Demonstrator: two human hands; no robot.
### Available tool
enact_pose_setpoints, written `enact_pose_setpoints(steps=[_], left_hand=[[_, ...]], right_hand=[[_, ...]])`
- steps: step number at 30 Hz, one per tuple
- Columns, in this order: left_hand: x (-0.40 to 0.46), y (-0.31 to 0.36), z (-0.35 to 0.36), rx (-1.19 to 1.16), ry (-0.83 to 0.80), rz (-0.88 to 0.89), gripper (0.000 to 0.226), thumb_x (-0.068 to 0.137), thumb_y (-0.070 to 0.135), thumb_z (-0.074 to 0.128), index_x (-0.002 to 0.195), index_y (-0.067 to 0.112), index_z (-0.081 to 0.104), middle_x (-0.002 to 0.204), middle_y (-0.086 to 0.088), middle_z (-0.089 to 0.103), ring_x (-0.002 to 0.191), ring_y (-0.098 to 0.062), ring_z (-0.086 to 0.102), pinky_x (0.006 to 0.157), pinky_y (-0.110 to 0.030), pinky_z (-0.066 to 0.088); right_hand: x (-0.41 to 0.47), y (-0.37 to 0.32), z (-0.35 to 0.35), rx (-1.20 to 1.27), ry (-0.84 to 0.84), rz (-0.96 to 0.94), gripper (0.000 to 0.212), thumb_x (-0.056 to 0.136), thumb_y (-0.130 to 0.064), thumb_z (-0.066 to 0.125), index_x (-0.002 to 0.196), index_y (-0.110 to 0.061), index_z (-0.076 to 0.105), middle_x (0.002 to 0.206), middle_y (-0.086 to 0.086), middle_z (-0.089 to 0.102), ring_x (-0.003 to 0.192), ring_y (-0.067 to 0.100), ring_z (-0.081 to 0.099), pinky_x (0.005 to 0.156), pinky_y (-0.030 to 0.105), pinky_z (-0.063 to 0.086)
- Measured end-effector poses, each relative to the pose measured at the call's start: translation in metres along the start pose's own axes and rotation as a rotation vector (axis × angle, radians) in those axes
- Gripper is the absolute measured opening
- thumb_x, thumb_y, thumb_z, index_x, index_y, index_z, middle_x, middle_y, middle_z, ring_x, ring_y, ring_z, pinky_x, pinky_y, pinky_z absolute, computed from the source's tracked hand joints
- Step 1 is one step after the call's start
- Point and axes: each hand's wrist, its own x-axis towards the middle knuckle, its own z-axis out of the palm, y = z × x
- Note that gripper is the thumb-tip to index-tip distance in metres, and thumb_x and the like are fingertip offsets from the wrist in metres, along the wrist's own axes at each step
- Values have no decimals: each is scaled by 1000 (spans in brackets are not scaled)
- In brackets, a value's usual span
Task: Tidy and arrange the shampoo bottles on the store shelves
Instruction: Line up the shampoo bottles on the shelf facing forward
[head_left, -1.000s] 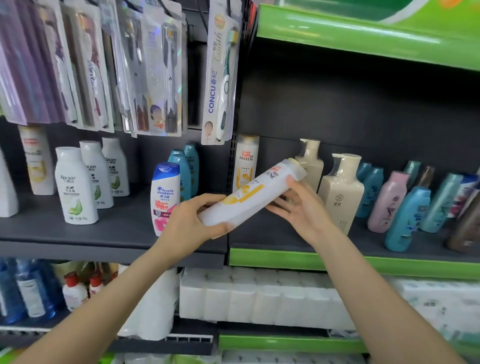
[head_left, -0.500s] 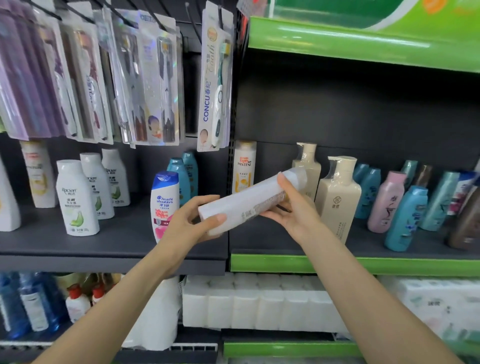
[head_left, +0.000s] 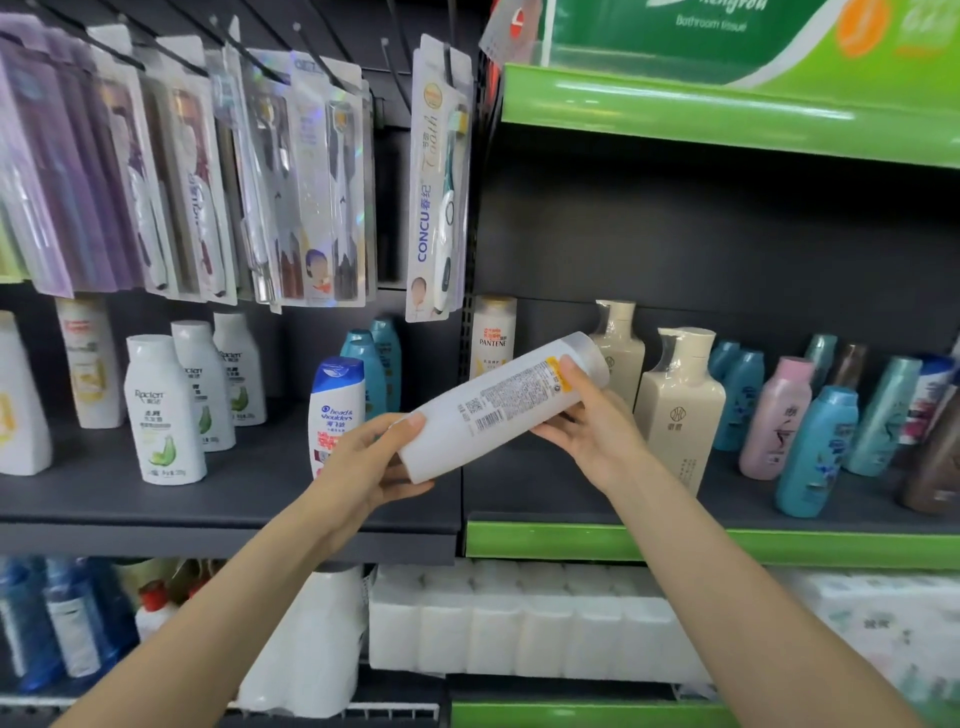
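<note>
I am holding the smooth white plastic shampoo bottle (head_left: 501, 405) tilted before the upright Pantene bottle (head_left: 493, 338), left hand (head_left: 363, 462) gripping its base, right hand (head_left: 592, 431) gripping near the cap; it seems stiff, light, slippery.

held bottle (head_left: 501, 408) before shelf (head_left: 228, 499) | Pantene bottle (head_left: 493, 338) behind | toothbrushes (head_left: 441, 176) above

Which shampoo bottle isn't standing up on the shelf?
The white Pantene bottle held in both hands, left hand and right hand. It is tilted in the air, back label showing; every other bottle stands upright.
</note>
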Motion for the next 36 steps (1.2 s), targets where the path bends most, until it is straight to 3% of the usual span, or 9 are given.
enact_pose_setpoints(steps=[5,9,12,16,20,25,28,36], left_hand=[[-2,-1,1,82,28,79,20,89,19,59,105,8,64,99,-13,68,90,-25,67,71,-36,59],[-1,-4,2,170,85,198,15,82,14,67,97,14,64,92,-6,70,86,-18,67,69,-28,58],[2,-5,4,426,92,341,25,75,17,76,96,24,64,96,6,70,87,-9,65,71,-20,54],[3,-6,11,657,34,488,43,71,20,79,108,34,62,103,22,65,98,3,58,79,-17,50],[13,-4,18,775,-94,441,64,71,18,77,128,35,53,114,21,61,100,6,55,82,-10,44],[37,3,34,811,-202,367,75,75,20,75,136,40,37,114,10,58,95,-1,55,78,-8,44],[54,8,45,805,-211,366,80,75,24,76,138,44,31,113,8,57,100,-9,57,82,-16,46],[86,3,50,701,-114,424,101,70,18,80,144,46,16,117,7,56,95,-6,61,79,-14,51]], right_hand=[[2,-2,2,-78,13,3,41,90,-27,62,125,-8,53,111,11,67,96,24,67,70,38,60],[2,-4,3,-205,-11,102,31,88,-31,64,110,-10,57,104,15,67,91,28,68,75,41,57],[2,-2,10,-227,-39,113,33,85,-31,68,105,-7,58,103,16,67,91,29,69,76,41,58],[5,0,14,-167,-4,82,42,82,-29,72,111,-5,56,108,17,66,96,29,67,74,43,59],[10,-2,12,-175,-17,-18,42,85,-18,68,122,-7,52,112,15,65,96,28,67,67,39,59],[20,-10,6,-245,-86,-123,44,83,-8,67,124,-15,51,116,10,64,102,26,65,73,42,59],[29,-12,4,-265,-150,-136,47,82,-5,67,126,-16,51,117,8,64,104,26,65,81,46,57],[58,-5,5,-447,-359,-144,51,82,-2,68,124,-26,52,117,1,65,105,18,64,82,39,58]])
